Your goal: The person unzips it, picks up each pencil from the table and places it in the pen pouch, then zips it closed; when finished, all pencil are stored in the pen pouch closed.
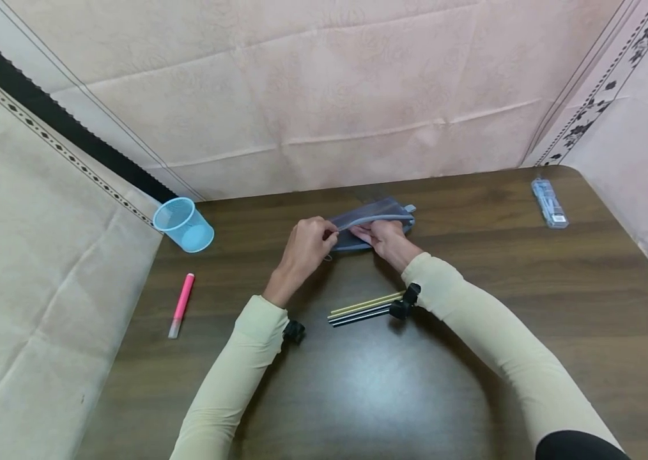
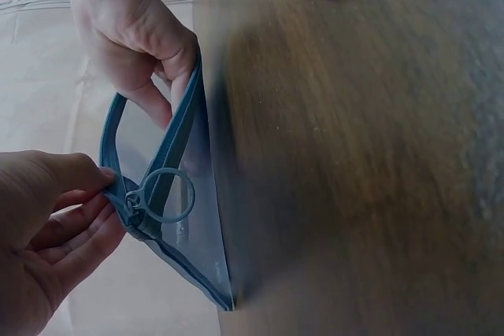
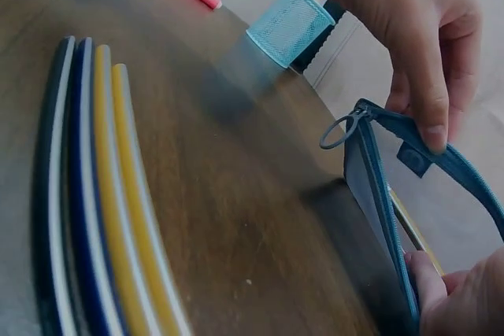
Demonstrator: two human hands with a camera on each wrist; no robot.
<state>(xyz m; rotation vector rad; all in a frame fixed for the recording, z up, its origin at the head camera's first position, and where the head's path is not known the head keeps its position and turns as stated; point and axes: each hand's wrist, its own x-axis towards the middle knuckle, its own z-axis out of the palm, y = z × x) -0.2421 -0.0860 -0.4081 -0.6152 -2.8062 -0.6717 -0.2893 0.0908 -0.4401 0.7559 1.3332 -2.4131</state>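
A blue zip pouch (image 1: 378,211) with see-through sides stands open near the back of the table. My left hand (image 1: 308,241) pinches the zip end of its rim between thumb and fingers, beside the ring pull (image 2: 191,194). My right hand (image 1: 384,236) reaches into the mouth from the other end, fingers partly hidden by the pouch wall. A thin yellow and dark pencil (image 3: 416,230) lies inside the pouch, running between the right thumb and a finger. Several striped pencils (image 1: 358,311), yellow and dark, lie side by side below the right wrist.
A light blue mesh cup (image 1: 186,225) stands at the table's back left corner. Nearer lies a pink marker (image 1: 182,305). Toward the back right corner is a small blue and clear pack (image 1: 549,203) with a label. Pale cloth hangs behind the table (image 1: 370,396).
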